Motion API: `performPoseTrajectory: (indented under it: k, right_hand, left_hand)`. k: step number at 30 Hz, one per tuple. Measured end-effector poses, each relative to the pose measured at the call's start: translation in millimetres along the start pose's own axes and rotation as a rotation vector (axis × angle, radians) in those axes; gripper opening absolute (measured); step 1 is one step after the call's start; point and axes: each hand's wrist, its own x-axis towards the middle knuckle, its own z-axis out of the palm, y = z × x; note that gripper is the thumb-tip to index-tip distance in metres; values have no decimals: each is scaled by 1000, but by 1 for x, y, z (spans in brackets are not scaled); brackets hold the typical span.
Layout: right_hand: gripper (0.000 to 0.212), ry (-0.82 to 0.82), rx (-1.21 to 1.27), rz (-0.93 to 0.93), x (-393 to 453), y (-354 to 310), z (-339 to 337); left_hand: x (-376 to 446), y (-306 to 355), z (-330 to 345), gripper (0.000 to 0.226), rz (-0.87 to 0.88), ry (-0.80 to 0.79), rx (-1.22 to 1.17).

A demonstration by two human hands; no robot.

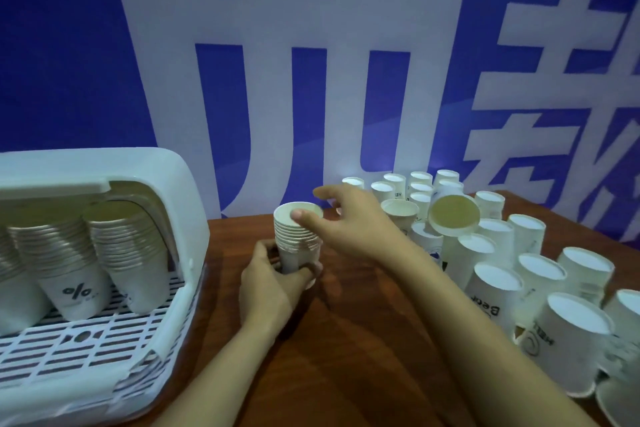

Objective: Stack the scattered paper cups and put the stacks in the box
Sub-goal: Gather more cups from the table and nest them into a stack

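Centrally, a cup stack is held upright on the table.
Its base is gripped by the left hand; its rim is touched by the right hand, fingers spread.

A brown wooden table filled the lower part of the view, from about four o'clock round to eight. Behind it, from nine o'clock through twelve to three, stood a blue wall banner printed with large white characters.
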Motion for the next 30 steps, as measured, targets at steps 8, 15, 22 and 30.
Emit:
performPoseTrajectory:
  k: [8,15,22,30]
  right_hand:
    - [40,117,-569,102,-86,35,-80]
    - [56,-1,-650,301,-145,34,-118]
    - [62,214,-620,417,-237,55,-129]
    - [86,177,-728,663,-255,81,-111]
  left_hand:
    - [-32,20,16,62,220,-321,89]
    - [-64,32,30,73,250,-470,17]
    - [-111,49,46,79,346,-643,-34]
    - [-142,55,39,74,374,-633,-67]
